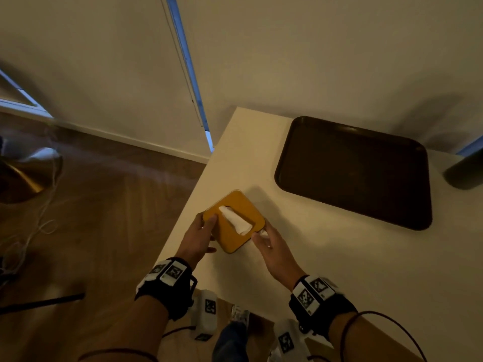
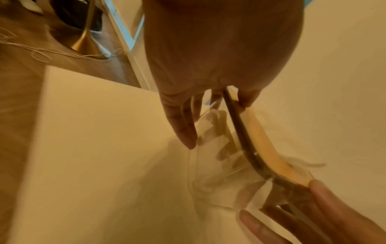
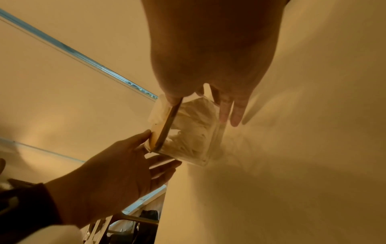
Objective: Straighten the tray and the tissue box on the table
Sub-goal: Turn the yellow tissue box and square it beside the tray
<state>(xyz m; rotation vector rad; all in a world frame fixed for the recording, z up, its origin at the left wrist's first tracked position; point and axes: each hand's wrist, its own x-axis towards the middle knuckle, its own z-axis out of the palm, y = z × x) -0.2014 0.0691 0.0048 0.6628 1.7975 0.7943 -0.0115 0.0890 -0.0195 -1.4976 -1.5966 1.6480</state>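
Left hand and right hand hold the tissue box (lid yellow) on table.

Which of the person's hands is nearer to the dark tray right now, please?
Right. The right hand holds the tissue box on the side facing the tray; the left hand holds the box's far side, by the table edge.

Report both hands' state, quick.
Left hand: grips the tissue box at its left corner.
Right hand: grips its right corner.
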